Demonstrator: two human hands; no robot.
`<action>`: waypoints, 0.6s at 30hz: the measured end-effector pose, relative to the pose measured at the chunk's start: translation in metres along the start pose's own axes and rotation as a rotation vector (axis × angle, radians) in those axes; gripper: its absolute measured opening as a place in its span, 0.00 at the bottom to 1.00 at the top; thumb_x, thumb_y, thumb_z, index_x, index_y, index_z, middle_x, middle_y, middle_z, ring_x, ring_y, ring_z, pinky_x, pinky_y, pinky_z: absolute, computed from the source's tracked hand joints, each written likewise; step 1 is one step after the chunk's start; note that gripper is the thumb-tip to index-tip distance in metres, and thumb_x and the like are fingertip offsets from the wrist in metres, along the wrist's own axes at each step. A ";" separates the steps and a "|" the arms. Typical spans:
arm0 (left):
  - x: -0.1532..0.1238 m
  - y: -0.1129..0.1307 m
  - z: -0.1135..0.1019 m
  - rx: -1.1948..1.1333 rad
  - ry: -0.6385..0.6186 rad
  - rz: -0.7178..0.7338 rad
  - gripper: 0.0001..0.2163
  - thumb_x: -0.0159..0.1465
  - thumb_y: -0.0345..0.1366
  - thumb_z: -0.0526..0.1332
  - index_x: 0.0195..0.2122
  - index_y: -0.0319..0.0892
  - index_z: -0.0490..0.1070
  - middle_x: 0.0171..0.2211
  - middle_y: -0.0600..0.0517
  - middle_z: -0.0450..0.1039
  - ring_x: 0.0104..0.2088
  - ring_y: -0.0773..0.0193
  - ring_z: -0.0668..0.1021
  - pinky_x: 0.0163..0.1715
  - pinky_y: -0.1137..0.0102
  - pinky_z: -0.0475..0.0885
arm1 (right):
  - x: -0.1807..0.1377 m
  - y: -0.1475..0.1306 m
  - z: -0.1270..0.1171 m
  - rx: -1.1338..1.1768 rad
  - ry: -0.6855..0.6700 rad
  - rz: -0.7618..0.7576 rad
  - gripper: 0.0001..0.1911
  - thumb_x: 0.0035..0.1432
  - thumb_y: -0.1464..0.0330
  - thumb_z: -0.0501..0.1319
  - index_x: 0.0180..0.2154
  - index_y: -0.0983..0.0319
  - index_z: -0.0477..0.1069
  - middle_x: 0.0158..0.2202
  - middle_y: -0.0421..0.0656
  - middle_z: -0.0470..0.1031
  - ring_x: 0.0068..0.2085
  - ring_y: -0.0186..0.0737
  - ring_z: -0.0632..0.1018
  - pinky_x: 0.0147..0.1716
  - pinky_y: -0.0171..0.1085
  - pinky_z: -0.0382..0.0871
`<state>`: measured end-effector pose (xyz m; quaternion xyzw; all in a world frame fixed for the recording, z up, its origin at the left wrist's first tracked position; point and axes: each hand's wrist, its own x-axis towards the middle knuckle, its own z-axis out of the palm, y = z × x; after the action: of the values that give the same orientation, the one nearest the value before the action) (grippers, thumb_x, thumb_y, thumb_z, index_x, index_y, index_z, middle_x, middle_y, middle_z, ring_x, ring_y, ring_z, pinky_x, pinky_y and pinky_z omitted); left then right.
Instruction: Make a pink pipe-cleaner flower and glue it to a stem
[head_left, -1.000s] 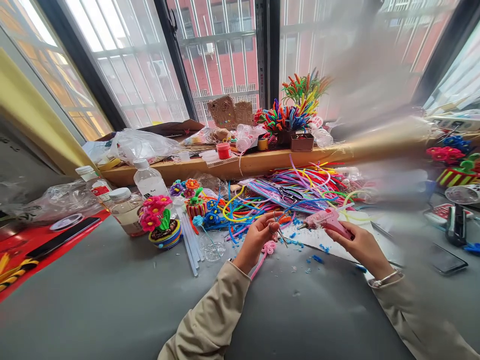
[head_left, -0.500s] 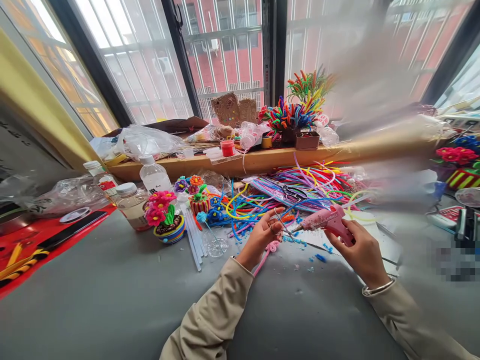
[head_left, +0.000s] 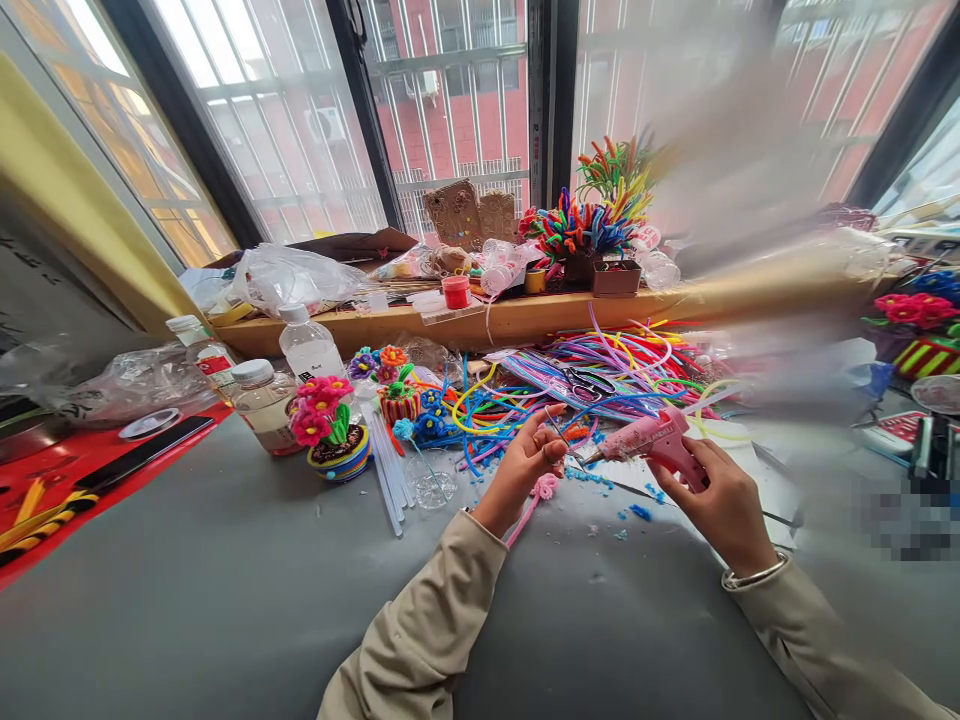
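Observation:
My left hand [head_left: 523, 465] is closed around a thin metal tool [head_left: 571, 452] with narrow tips, tweezers or small scissors; I cannot tell which. Those tips are close to the nozzle of a pink hot glue gun [head_left: 651, 440], whose handle my right hand [head_left: 724, 500] grips from the right. Whether nozzle and tool touch is unclear. Just below my left fingers is a pink fuzzy flower piece [head_left: 545, 487] on a pink pipe-cleaner stem [head_left: 525, 520], partly hidden by the wrist. Blue fuzz scraps [head_left: 640, 512] lie on the grey table under the gun.
Behind my hands spreads a heap of coloured pipe cleaners [head_left: 630, 350] with black-handled scissors [head_left: 589, 387] on it. Glue sticks [head_left: 388, 470], a clear round dish [head_left: 433, 482], a potted pink fuzzy flower [head_left: 339, 455] and bottles [head_left: 264, 405] stand left. White sheets [head_left: 742, 470] lie right.
My left fingers and the metal tool have shifted and tilted slightly, the tips moving a little left and up. The glue gun stays nearly in place in my right hand.

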<state>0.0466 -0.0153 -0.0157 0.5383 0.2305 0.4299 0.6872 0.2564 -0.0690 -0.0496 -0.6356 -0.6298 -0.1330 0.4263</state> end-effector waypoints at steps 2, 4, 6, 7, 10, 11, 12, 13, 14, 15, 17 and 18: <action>0.000 0.000 0.001 0.004 0.000 0.001 0.31 0.45 0.46 0.62 0.49 0.43 0.56 0.24 0.57 0.59 0.21 0.75 0.63 0.21 0.77 0.59 | 0.000 -0.001 0.000 -0.004 0.004 -0.007 0.19 0.46 0.57 0.56 0.35 0.65 0.64 0.26 0.42 0.66 0.26 0.36 0.67 0.26 0.34 0.61; 0.000 0.000 0.001 0.015 0.005 0.005 0.29 0.46 0.45 0.62 0.49 0.43 0.56 0.24 0.56 0.59 0.21 0.75 0.63 0.20 0.78 0.59 | -0.001 -0.001 0.000 -0.004 0.011 -0.013 0.19 0.46 0.57 0.56 0.35 0.65 0.64 0.27 0.42 0.66 0.26 0.36 0.67 0.26 0.34 0.62; 0.000 -0.001 0.001 0.028 0.017 0.012 0.27 0.47 0.43 0.61 0.48 0.43 0.56 0.24 0.57 0.59 0.21 0.75 0.63 0.20 0.78 0.59 | -0.001 -0.002 0.000 -0.004 0.015 -0.017 0.19 0.46 0.57 0.56 0.36 0.65 0.64 0.27 0.43 0.66 0.27 0.36 0.68 0.27 0.34 0.62; 0.000 -0.001 0.002 0.035 0.024 0.015 0.27 0.48 0.43 0.61 0.48 0.43 0.56 0.24 0.57 0.59 0.21 0.75 0.63 0.20 0.78 0.59 | -0.002 -0.002 0.000 -0.006 0.014 -0.017 0.19 0.46 0.57 0.56 0.36 0.65 0.64 0.28 0.43 0.66 0.27 0.36 0.68 0.27 0.34 0.62; 0.000 -0.001 0.002 0.046 0.043 0.012 0.25 0.48 0.42 0.61 0.47 0.42 0.57 0.23 0.57 0.58 0.20 0.75 0.63 0.20 0.78 0.59 | -0.002 -0.001 0.000 -0.008 0.014 -0.013 0.19 0.46 0.57 0.56 0.36 0.65 0.64 0.28 0.43 0.66 0.27 0.36 0.68 0.26 0.34 0.62; 0.000 0.000 0.002 0.046 0.048 0.010 0.24 0.48 0.42 0.61 0.46 0.41 0.58 0.23 0.57 0.58 0.20 0.75 0.63 0.20 0.78 0.59 | -0.002 -0.001 0.000 -0.007 0.013 -0.012 0.19 0.46 0.57 0.56 0.36 0.65 0.64 0.28 0.43 0.66 0.27 0.36 0.68 0.26 0.34 0.62; 0.000 0.000 0.003 0.047 0.052 0.009 0.23 0.48 0.42 0.61 0.44 0.41 0.59 0.22 0.57 0.58 0.20 0.75 0.63 0.20 0.78 0.59 | -0.002 -0.001 0.000 -0.005 0.012 -0.013 0.19 0.46 0.57 0.56 0.36 0.65 0.64 0.28 0.43 0.66 0.27 0.36 0.68 0.26 0.34 0.62; 0.000 0.000 0.003 0.050 0.059 0.008 0.21 0.48 0.42 0.61 0.42 0.40 0.60 0.22 0.58 0.57 0.20 0.75 0.63 0.20 0.78 0.59 | -0.002 -0.001 0.000 -0.004 0.010 -0.014 0.19 0.46 0.57 0.56 0.36 0.65 0.64 0.28 0.43 0.66 0.27 0.36 0.68 0.26 0.34 0.62; 0.000 0.001 0.003 0.053 0.068 0.007 0.19 0.48 0.42 0.61 0.39 0.40 0.61 0.22 0.58 0.57 0.20 0.76 0.62 0.20 0.78 0.59 | -0.002 -0.001 0.000 -0.002 0.008 -0.015 0.20 0.46 0.57 0.56 0.36 0.65 0.64 0.28 0.43 0.66 0.27 0.36 0.68 0.27 0.34 0.62; 0.000 0.001 0.004 0.057 0.076 0.006 0.17 0.48 0.42 0.61 0.37 0.40 0.62 0.21 0.58 0.57 0.20 0.76 0.62 0.20 0.78 0.59 | -0.001 -0.001 0.000 0.000 0.007 -0.016 0.20 0.46 0.57 0.56 0.36 0.65 0.64 0.28 0.43 0.66 0.27 0.37 0.68 0.27 0.34 0.62; 0.000 0.001 0.004 0.064 0.092 0.006 0.15 0.48 0.41 0.61 0.33 0.39 0.62 0.20 0.59 0.57 0.19 0.76 0.62 0.20 0.78 0.59 | -0.001 -0.001 0.000 0.003 0.004 -0.018 0.20 0.46 0.57 0.56 0.37 0.65 0.64 0.28 0.43 0.67 0.27 0.37 0.68 0.27 0.35 0.62; 0.001 0.001 0.004 0.068 0.099 0.010 0.15 0.48 0.41 0.61 0.32 0.39 0.62 0.19 0.59 0.57 0.19 0.76 0.62 0.20 0.78 0.59 | -0.001 -0.002 0.000 0.005 0.002 -0.020 0.19 0.46 0.57 0.56 0.37 0.65 0.64 0.28 0.43 0.67 0.27 0.37 0.68 0.27 0.35 0.62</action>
<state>0.0495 -0.0168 -0.0130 0.5407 0.2759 0.4514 0.6540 0.2548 -0.0701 -0.0502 -0.6282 -0.6360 -0.1363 0.4270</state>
